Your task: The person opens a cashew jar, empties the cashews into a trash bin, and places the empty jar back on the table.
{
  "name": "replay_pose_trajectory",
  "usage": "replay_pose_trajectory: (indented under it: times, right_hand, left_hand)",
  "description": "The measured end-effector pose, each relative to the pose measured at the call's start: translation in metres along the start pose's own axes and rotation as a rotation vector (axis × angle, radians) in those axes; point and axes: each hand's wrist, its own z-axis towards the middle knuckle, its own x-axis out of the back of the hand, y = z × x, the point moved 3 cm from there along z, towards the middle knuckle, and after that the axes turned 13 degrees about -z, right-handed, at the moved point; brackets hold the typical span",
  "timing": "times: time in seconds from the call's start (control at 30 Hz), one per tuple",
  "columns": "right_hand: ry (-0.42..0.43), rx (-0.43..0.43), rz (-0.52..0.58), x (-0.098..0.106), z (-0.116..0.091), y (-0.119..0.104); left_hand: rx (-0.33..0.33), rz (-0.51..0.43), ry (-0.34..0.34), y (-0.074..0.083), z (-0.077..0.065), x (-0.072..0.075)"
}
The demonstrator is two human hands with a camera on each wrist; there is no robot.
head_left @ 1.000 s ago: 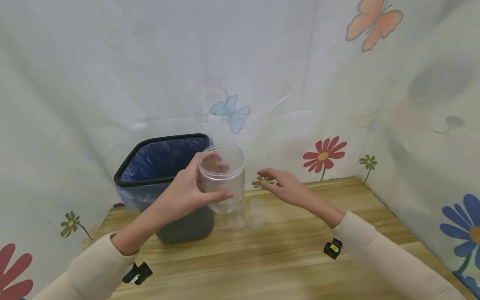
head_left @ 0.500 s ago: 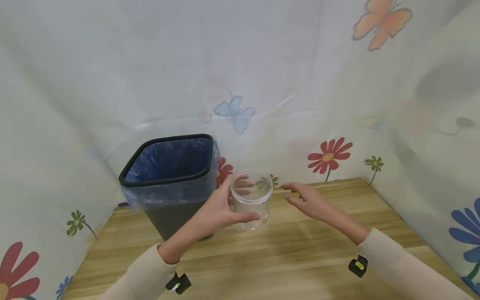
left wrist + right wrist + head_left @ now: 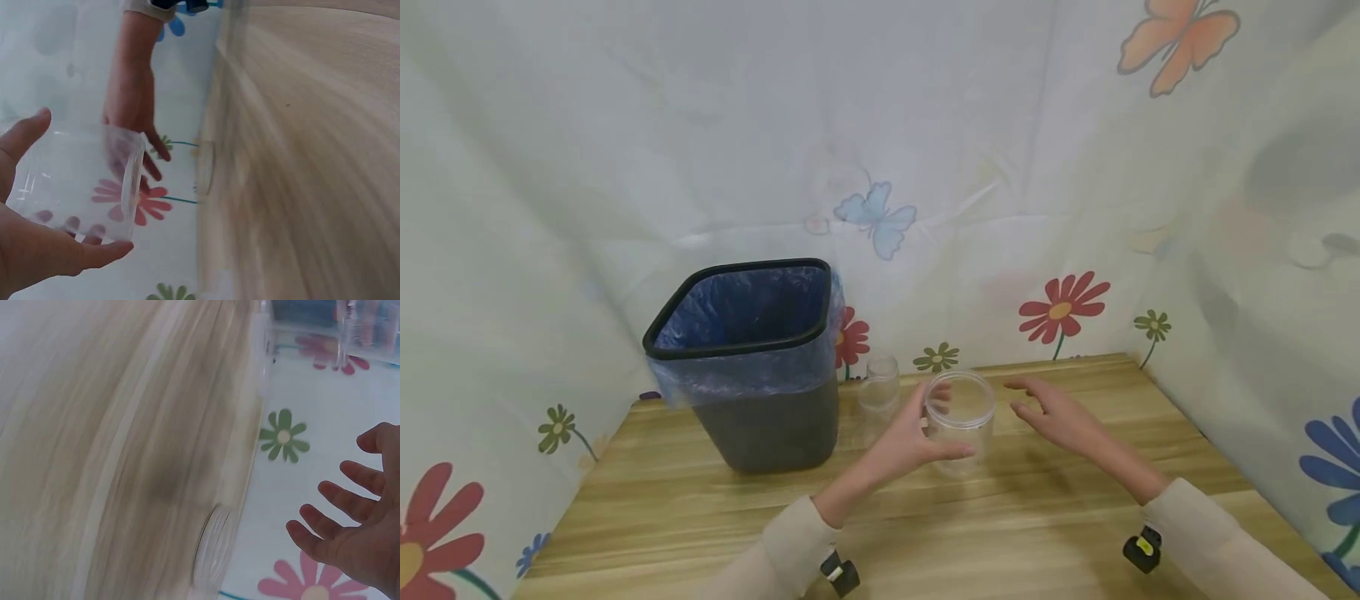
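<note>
My left hand (image 3: 898,446) grips a clear, lidless plastic jar (image 3: 967,429) with thumb on the near side and fingers round the far side. The jar is upright over the middle of the table in the head view. In the left wrist view the jar (image 3: 75,169) shows empty between thumb and fingers of the left hand (image 3: 47,250). To the right of the jar, apart from it, my right hand (image 3: 1060,421) has loosely bent fingers and holds nothing. A clear round lid (image 3: 214,550) lies on the table in the right wrist view, near the right hand (image 3: 362,519).
A dark grey bin (image 3: 767,429) lined with a blue translucent bag stands at the left of the wooden table (image 3: 985,542). Just right of it stands a clear container (image 3: 880,390) with a narrower top. A cloth wall (image 3: 760,150) with flowers and butterflies closes off the back.
My left hand has carried the jar from beside the bin rightward and lower toward the table. My right hand has shifted right and slightly down. The clear container by the bin has come into fuller view.
</note>
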Motion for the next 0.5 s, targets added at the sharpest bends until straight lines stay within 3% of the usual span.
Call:
replay_pose_trajectory:
  times: [0.27, 0.5]
  right_hand:
    - [0.022, -0.032, -0.057, 0.002, 0.001, 0.014]
    - [-0.019, -0.092, -0.134, -0.004, -0.001, 0.035]
  left_hand:
    - [0.02, 0.045, 0.113, -0.023, 0.025, -0.018]
    - [0.062, 0.041, 0.16, -0.045, 0.051, -0.027]
